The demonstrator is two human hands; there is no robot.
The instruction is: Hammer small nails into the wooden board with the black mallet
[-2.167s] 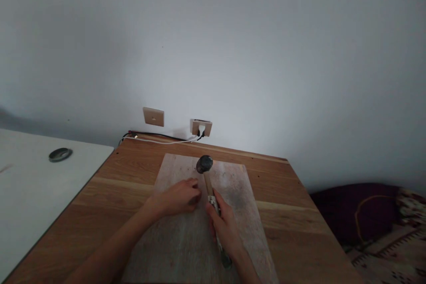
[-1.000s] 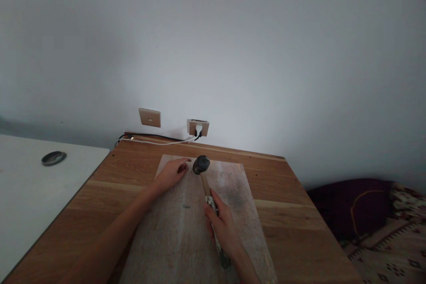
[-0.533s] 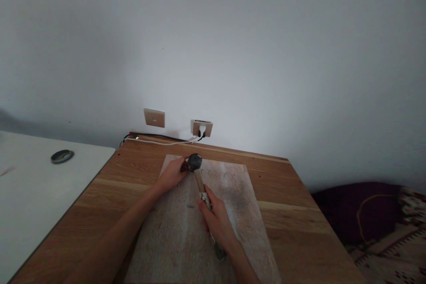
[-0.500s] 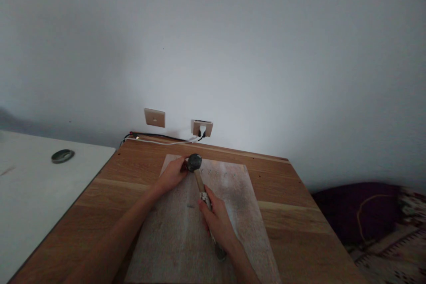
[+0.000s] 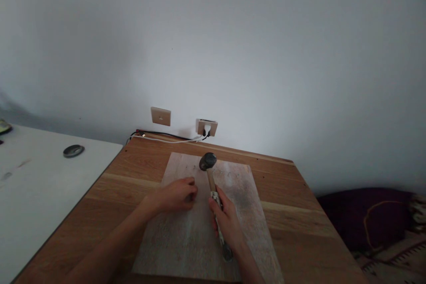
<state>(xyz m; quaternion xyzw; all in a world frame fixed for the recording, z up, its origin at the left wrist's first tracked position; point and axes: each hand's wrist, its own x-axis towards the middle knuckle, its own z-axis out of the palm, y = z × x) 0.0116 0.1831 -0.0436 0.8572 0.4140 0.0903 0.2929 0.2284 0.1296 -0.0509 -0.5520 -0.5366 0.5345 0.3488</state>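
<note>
Right hand [image 5: 226,219]: closed around the handle of 1 hammer [image 5: 211,179], firm wrap, below the head.
Hammer: above the board, handle slanting toward the person, dark head at the far end; whether the head touches the board cannot be told.
Left hand [image 5: 179,193]: over the board, left of the hammer, fingers curled, narrow gap at the thumb; whether anything is pinched inside cannot be told.
Board [image 5: 186,239]: 1, pale and worn, flat on the wooden table [image 5: 286,230].
Row of specks [image 5: 195,167]: near the board's far edge, on both sides of the hammer head; possibly nails.
Work done: judged partial, if the specks are nails already set.
Work left: not countable; hammer in hand suggests an unfinished job.
Socket [image 5: 213,128]: on the wall, with 1 white plug [image 5: 207,129].
White side table [image 5: 40,186]: at left, bearing 1 dark ring [image 5: 73,151].
Hidden: palm side of the left hand; part of the handle, under the right hand; the board under the hammer head.
Cut off: 1 unclear object [image 5: 5,126] at the left edge; purple cloth [image 5: 369,213] at right.
Hard to read: the specks, too small and dim.
</note>
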